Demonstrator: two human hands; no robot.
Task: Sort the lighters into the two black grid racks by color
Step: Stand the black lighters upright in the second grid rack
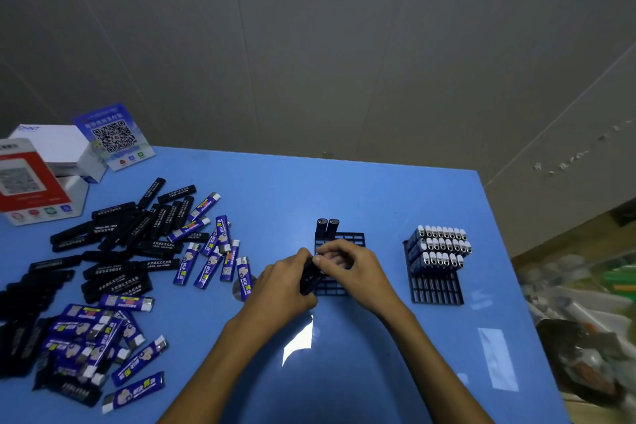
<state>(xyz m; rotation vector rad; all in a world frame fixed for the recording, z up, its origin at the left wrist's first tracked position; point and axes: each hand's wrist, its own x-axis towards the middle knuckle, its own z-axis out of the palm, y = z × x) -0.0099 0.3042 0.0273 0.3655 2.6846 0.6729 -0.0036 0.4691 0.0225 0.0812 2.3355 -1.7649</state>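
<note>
Two black grid racks stand on the blue table. The middle rack (354, 238) has two black lighters (327, 227) upright in its far left corner. The right rack (435, 289) holds several blue lighters (438, 246) in its far rows. My left hand (285, 289) grips a bunch of black lighters (309, 277) at the middle rack's left edge. My right hand (347, 268) hovers over that rack and pinches the top of one of those lighters. Loose black lighters (117, 234) and loose blue lighters (213, 251) lie scattered at the left.
White and red boxes (41, 175) and a blue QR-code sign (115, 136) stand at the table's far left corner. A grey wall runs behind. The table's right edge (516, 286) drops to a cluttered floor.
</note>
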